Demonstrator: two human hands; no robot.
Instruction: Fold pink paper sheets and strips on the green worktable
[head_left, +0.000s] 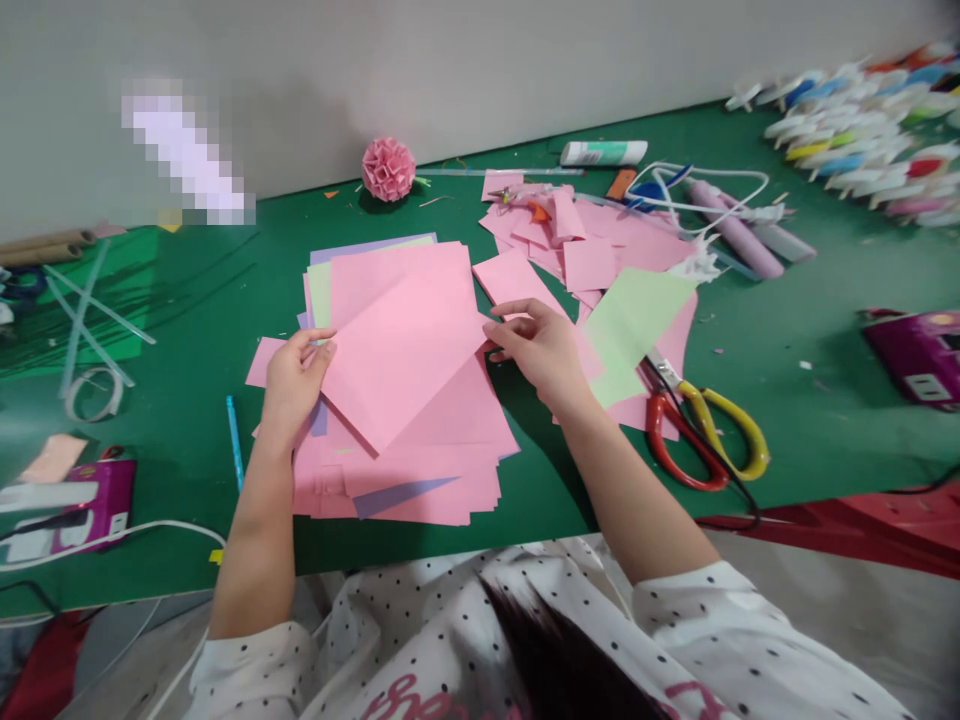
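Observation:
A pink sheet of paper (pixel 405 350) is turned cornerwise over a stack of pink, green and purple paper (pixel 397 490). My left hand (pixel 298 375) pinches its left corner between thumb and fingers. At the opposite corner, my right hand (pixel 536 345) grips the same sheet with its fingertips. Just right of that hand lies a light green sheet (pixel 645 310), partly over pink paper. Scissors (pixel 701 420) with one red and one yellow handle rest below it, blades partly hidden.
Pink paper scraps (pixel 596 235) are heaped behind my right hand. A pink paper ball (pixel 388 168) and a white-and-green tube (pixel 604 153) sit near the wall. A blue pencil-like stick (pixel 235 440) lies at left, and purple boxes (pixel 915 355) stand on both sides of the green table (pixel 202 300).

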